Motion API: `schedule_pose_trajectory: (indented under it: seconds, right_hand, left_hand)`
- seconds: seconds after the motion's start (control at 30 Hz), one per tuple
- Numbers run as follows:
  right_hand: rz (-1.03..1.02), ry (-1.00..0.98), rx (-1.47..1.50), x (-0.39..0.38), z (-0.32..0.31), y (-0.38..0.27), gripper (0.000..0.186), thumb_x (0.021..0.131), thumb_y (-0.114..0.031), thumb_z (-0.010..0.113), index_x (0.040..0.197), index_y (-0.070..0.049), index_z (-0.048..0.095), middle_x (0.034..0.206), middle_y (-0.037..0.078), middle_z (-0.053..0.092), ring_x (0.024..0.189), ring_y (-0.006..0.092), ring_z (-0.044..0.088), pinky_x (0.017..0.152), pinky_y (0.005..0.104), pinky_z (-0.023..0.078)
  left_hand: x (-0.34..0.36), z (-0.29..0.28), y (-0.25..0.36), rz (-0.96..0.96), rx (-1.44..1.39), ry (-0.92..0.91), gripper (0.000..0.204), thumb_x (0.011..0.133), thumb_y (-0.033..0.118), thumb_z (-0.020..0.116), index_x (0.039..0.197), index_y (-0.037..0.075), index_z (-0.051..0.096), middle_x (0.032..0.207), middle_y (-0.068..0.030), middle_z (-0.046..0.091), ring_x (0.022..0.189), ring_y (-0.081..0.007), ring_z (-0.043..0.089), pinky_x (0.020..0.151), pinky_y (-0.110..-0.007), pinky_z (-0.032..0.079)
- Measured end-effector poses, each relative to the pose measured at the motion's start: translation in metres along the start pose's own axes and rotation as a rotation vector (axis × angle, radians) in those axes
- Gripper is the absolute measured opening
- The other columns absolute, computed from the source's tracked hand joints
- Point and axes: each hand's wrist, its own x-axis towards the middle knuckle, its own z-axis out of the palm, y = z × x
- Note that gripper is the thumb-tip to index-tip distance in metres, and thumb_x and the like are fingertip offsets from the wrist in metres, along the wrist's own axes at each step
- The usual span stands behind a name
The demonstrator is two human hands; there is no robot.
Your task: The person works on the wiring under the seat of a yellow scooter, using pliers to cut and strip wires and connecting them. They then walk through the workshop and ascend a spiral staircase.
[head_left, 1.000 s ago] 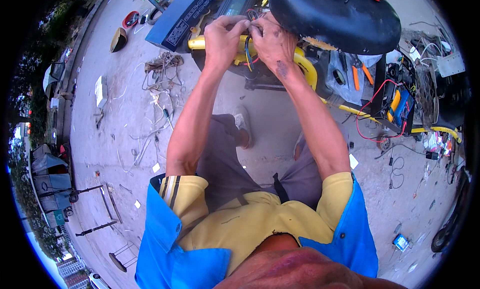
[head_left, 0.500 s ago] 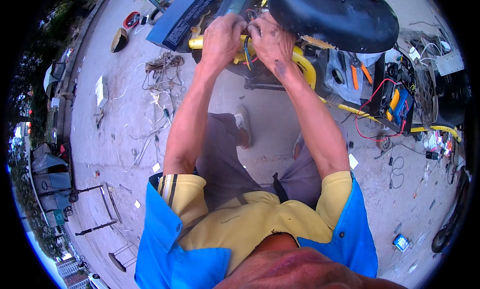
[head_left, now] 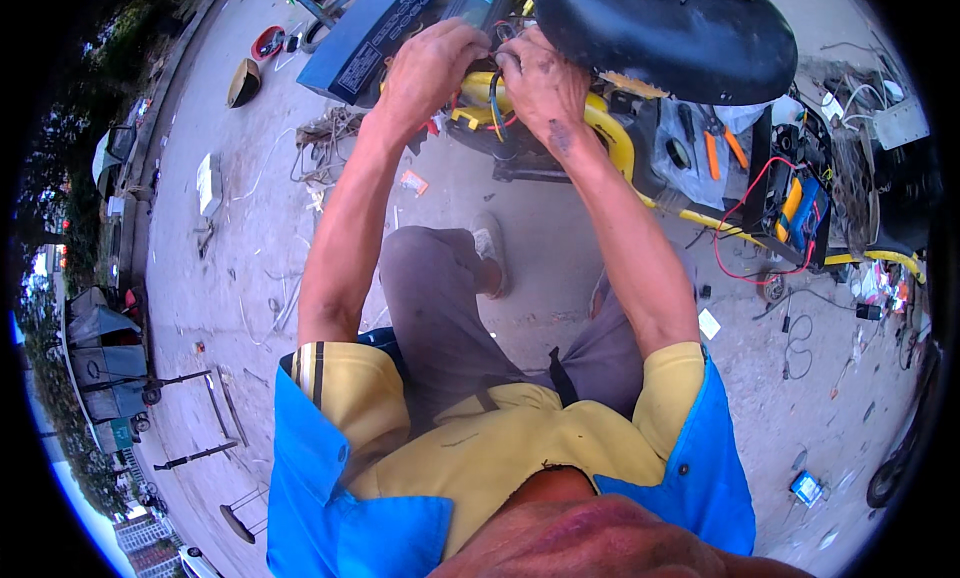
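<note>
Both my hands work close together over the yellow tube frame (head_left: pixel 612 138) of a vehicle, just left of its torn black seat (head_left: pixel 665 38). My left hand (head_left: pixel 432 70) is closed, its fingertips bent inward; what they pinch is hidden. My right hand (head_left: pixel 545 76) is also closed, thumb and fingers pressed together around thin wires (head_left: pixel 495 103). These wires, dark with blue and yellow among them, loop down between the hands. Below my left wrist a small red piece (head_left: pixel 432 128) shows. Beside my left hand lies a long dark blue box (head_left: pixel 350 53).
Orange-handled pliers (head_left: pixel 712 153) lie on clear plastic right of the frame. A yellow and blue meter (head_left: pixel 797 213) with a red lead (head_left: pixel 718 248) sits farther right. Loose cables (head_left: pixel 330 138) and a white block (head_left: pixel 208 185) litter the ground at left.
My left forearm and elbow have swung outward to the left, and the left hand has turned slightly. The red piece below the wrist has come into sight. My right hand stays nearly still.
</note>
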Motion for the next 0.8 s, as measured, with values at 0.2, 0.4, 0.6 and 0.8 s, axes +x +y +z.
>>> schedule_pose_trajectory:
  seconds: [0.2, 0.4, 0.6, 0.8]
  right_hand:
    - [-0.016, 0.005, -0.044, -0.006, -0.013, 0.002, 0.015, 0.09, -0.021, 0.067, 0.095, -0.011, 0.077, 0.101, 0.007, 0.07, 0.096, 0.0309, 0.068, 0.084, 0.0443, 0.053]
    - [-0.153, 0.001, 0.047, -0.03, -0.06, -0.002, 0.014, 0.092, -0.014, 0.067, 0.103, -0.009, 0.074, 0.102, 0.009, 0.069, 0.093, 0.0324, 0.07, 0.077, 0.0417, 0.057]
    - [-0.118, -0.07, 0.004, -0.09, -0.129, 0.079, 0.015, 0.093, -0.017, 0.066, 0.102, -0.009, 0.075, 0.099, 0.01, 0.068, 0.091, 0.0332, 0.068, 0.08, 0.0419, 0.057]
    - [0.287, -0.204, -0.374, -0.106, -0.189, 0.196, 0.021, 0.093, -0.02, 0.066, 0.111, -0.013, 0.075, 0.111, 0.014, 0.068, 0.104, 0.0379, 0.067, 0.091, 0.0461, 0.054]
  left_hand:
    - [0.004, 0.018, 0.007, -0.091, -0.022, -0.044, 0.015, 0.096, 0.013, 0.058, 0.103, 0.003, 0.067, 0.102, -0.017, 0.069, 0.101, -0.0387, 0.067, 0.087, -0.045, 0.053]
    - [0.01, 0.025, 0.029, -0.146, -0.015, -0.066, 0.017, 0.097, 0.014, 0.057, 0.105, 0.002, 0.065, 0.104, -0.0239, 0.069, 0.102, -0.0436, 0.066, 0.088, -0.049, 0.051]
    - [0.015, 0.048, 0.024, -0.25, -0.05, -0.028, 0.017, 0.098, 0.015, 0.062, 0.105, 0.001, 0.067, 0.103, -0.0241, 0.071, 0.099, -0.0431, 0.068, 0.085, -0.047, 0.052]
    - [0.024, 0.036, 0.033, -0.271, -0.098, -0.054, 0.014, 0.093, 0.009, 0.064, 0.105, 0.005, 0.07, 0.091, -0.0179, 0.073, 0.088, -0.0374, 0.071, 0.078, -0.044, 0.054]
